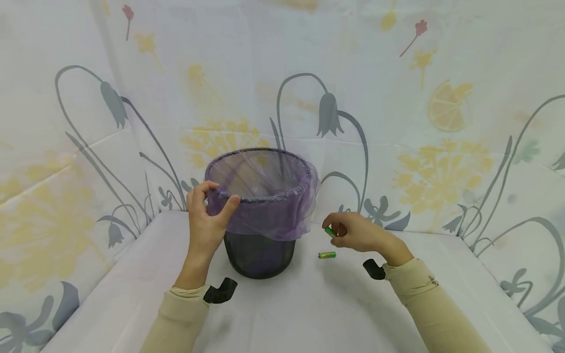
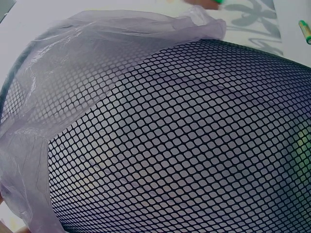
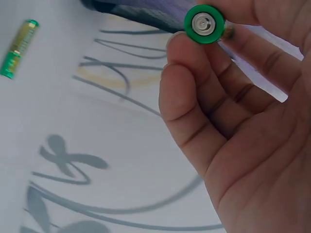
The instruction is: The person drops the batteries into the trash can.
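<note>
A black mesh wastebasket [image 1: 260,257] stands upright, a thin purple bag [image 1: 284,220] lining it and folded over its rim. My left hand [image 1: 206,223] holds the rim at its near left, thumb and fingers spread apart along it. To the right of the basket, my right hand [image 1: 359,234] pinches a green AA-type battery [image 3: 204,24] between thumb and fingertips, its flat end facing the right wrist camera. A second green-and-gold battery [image 1: 327,255] lies on the white surface just below that hand. Mesh and bag fill most of the left wrist view.
The white tabletop [image 1: 282,323] is backed by a cloth [image 1: 379,63] printed with grey and yellow flowers. Through the mesh, a blurred greenish patch [image 2: 303,150] shows at the right of the left wrist view; I cannot tell what it is.
</note>
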Action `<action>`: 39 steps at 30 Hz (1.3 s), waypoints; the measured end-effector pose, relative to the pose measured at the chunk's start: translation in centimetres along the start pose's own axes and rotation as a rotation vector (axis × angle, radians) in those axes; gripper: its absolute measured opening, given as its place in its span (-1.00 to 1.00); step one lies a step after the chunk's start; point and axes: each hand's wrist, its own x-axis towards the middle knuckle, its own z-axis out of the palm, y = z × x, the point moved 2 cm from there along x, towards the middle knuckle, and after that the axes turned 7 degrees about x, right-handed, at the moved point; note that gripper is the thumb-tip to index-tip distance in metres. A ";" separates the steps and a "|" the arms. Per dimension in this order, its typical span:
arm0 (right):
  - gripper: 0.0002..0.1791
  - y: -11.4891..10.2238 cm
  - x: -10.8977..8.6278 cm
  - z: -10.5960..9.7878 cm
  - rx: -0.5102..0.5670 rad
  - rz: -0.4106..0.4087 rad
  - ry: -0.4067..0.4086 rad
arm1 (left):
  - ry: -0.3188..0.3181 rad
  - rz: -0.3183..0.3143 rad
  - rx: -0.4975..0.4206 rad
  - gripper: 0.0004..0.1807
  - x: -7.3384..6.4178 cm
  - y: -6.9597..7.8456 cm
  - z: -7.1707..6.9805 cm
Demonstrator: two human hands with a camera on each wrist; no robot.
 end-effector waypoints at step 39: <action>-0.66 -10.4 11.8 -7.1 0.047 -0.198 0.143 | -0.002 0.007 -0.001 -0.53 0.0 -0.1 -0.1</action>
